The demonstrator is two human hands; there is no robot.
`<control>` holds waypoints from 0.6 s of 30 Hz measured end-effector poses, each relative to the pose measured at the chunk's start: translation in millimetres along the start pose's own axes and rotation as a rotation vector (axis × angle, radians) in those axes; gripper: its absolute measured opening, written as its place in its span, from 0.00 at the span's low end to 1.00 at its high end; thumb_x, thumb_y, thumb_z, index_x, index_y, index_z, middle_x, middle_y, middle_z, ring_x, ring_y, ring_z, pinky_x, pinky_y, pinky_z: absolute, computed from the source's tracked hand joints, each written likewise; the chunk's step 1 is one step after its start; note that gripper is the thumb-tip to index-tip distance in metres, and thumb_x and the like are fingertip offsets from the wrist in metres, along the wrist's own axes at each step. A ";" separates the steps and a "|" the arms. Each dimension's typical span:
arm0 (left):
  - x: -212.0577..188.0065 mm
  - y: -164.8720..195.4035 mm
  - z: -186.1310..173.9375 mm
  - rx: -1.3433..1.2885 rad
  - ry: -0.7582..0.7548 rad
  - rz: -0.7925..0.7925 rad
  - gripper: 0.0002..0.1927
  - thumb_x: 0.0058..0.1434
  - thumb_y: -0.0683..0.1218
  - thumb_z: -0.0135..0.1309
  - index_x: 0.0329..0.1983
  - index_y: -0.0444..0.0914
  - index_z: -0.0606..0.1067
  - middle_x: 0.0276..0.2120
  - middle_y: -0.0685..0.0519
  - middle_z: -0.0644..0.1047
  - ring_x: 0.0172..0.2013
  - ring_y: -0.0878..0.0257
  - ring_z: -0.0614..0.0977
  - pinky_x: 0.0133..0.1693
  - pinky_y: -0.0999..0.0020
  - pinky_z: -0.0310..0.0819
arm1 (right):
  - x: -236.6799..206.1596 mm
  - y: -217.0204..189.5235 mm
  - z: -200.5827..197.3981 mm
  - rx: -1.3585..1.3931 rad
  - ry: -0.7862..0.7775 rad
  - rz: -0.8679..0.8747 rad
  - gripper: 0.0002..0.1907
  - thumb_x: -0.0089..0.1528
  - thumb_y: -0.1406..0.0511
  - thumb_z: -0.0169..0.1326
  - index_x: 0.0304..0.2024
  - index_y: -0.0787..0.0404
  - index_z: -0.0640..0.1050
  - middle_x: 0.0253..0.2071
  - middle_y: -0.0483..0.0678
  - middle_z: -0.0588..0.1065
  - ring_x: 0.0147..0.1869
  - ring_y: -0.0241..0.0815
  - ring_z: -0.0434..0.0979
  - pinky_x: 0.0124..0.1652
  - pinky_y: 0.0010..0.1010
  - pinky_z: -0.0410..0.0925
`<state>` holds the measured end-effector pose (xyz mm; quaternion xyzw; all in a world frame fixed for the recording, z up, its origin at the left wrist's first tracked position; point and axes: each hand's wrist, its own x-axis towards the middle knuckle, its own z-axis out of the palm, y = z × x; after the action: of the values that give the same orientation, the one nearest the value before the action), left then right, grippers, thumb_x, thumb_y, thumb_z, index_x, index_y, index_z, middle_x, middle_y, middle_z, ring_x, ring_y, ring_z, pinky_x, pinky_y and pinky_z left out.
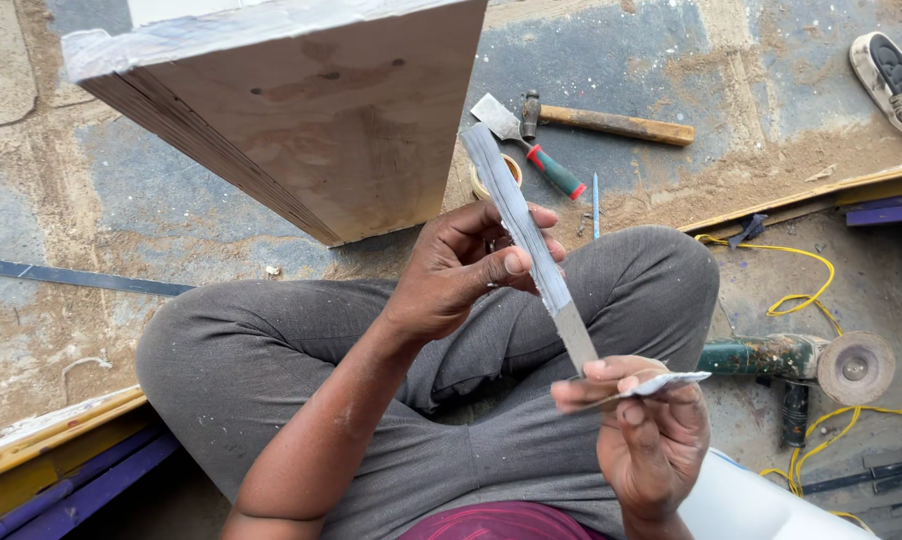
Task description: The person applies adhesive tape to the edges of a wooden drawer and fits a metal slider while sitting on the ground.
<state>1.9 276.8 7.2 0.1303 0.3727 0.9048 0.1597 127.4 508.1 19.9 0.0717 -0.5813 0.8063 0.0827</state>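
The left hand was curled around the middle of a long, flat, grey metal blade smeared with pale filler, thumb pressed on its near face and fingers wrapped behind, so the hand was closed on it and held it slanting, the upper end rising away above the knuckles and the lower end running down toward the right hand. That right hand sat just below and nearer the body, its thumb and forefinger pinched shut on a small, thin, grey flat scraper piece that lay almost level, and the bare lower tip of the long blade met this piece at the fingertips; whether the two truly touched could not be told for sure. Both hands hovered over the person's crossed legs in grey trousers. Beyond the left hand, up and to its left, stood a large plywood panel with a pale coated top edge. Just past the blade's upper end lay a red- and green-handled putty knife, with a small round tin beside it and a wooden-handled hammer a little farther out on the dusty floor. To the outer side of the right hand rested a green angle grinder with a round disc, trailing a yellow cable.
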 end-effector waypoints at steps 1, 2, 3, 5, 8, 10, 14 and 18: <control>-0.5 0.1 -0.6 0.001 -0.032 -0.029 0.25 0.70 0.47 0.60 0.65 0.32 0.71 0.50 0.43 0.82 0.51 0.56 0.85 0.51 0.58 0.86 | -3.0 -10.0 -4.9 -0.023 -0.029 0.017 0.10 0.71 0.69 0.51 0.53 0.69 0.73 0.51 0.62 0.75 0.47 0.56 0.85 0.49 0.42 0.80; -1.1 0.6 -1.4 0.005 -0.065 -0.056 0.25 0.71 0.48 0.59 0.66 0.32 0.71 0.50 0.43 0.82 0.50 0.57 0.85 0.49 0.60 0.86 | -3.9 -18.6 -9.5 -0.044 -0.060 0.032 0.09 0.71 0.70 0.52 0.52 0.70 0.74 0.51 0.60 0.74 0.44 0.55 0.85 0.48 0.40 0.80; -1.6 0.7 -1.6 0.007 -0.094 -0.082 0.25 0.71 0.48 0.58 0.66 0.32 0.71 0.49 0.43 0.82 0.49 0.57 0.85 0.47 0.61 0.86 | -4.0 -23.5 -12.1 -0.166 -0.037 0.004 0.07 0.72 0.70 0.53 0.50 0.70 0.75 0.48 0.58 0.74 0.44 0.52 0.84 0.45 0.34 0.77; -1.8 -0.6 -1.1 -0.056 -0.118 -0.184 0.25 0.70 0.48 0.58 0.66 0.31 0.71 0.47 0.43 0.81 0.47 0.59 0.85 0.43 0.64 0.87 | -3.0 -28.3 -13.9 -0.372 -0.011 -0.068 0.06 0.72 0.71 0.56 0.49 0.68 0.76 0.45 0.55 0.73 0.44 0.47 0.83 0.41 0.25 0.74; -3.2 -7.8 5.1 -0.149 -0.152 -0.269 0.25 0.71 0.47 0.58 0.67 0.30 0.70 0.46 0.44 0.81 0.44 0.60 0.85 0.41 0.67 0.86 | 3.1 -22.7 -9.8 -0.537 -0.032 -0.242 0.13 0.69 0.71 0.61 0.55 0.64 0.75 0.50 0.53 0.73 0.50 0.41 0.78 0.47 0.25 0.75; -4.5 -12.5 9.8 -0.179 -0.172 -0.283 0.25 0.71 0.47 0.57 0.66 0.30 0.70 0.45 0.44 0.81 0.42 0.60 0.85 0.40 0.68 0.86 | 8.2 -16.6 -3.9 -0.708 -0.110 -0.369 0.13 0.66 0.72 0.62 0.52 0.63 0.77 0.48 0.49 0.74 0.46 0.41 0.78 0.44 0.26 0.74; -7.1 -14.7 14.4 -0.237 -0.161 -0.307 0.25 0.72 0.47 0.56 0.66 0.29 0.70 0.44 0.44 0.81 0.42 0.61 0.85 0.41 0.68 0.87 | 9.8 -20.5 10.5 -1.071 -0.203 -0.497 0.15 0.59 0.73 0.66 0.49 0.65 0.82 0.40 0.46 0.73 0.42 0.43 0.78 0.40 0.31 0.71; -7.3 -6.2 4.4 -0.285 -0.135 -0.294 0.25 0.72 0.48 0.55 0.67 0.29 0.69 0.44 0.45 0.81 0.42 0.61 0.86 0.41 0.70 0.86 | -1.4 -36.8 27.1 -1.231 -0.255 -0.646 0.13 0.58 0.73 0.66 0.46 0.60 0.84 0.40 0.48 0.71 0.41 0.45 0.76 0.39 0.33 0.71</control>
<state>11.4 280.8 4.9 0.1110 0.2446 0.9045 0.3313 137.3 493.7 62.2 0.2747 -0.8865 0.2516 0.2746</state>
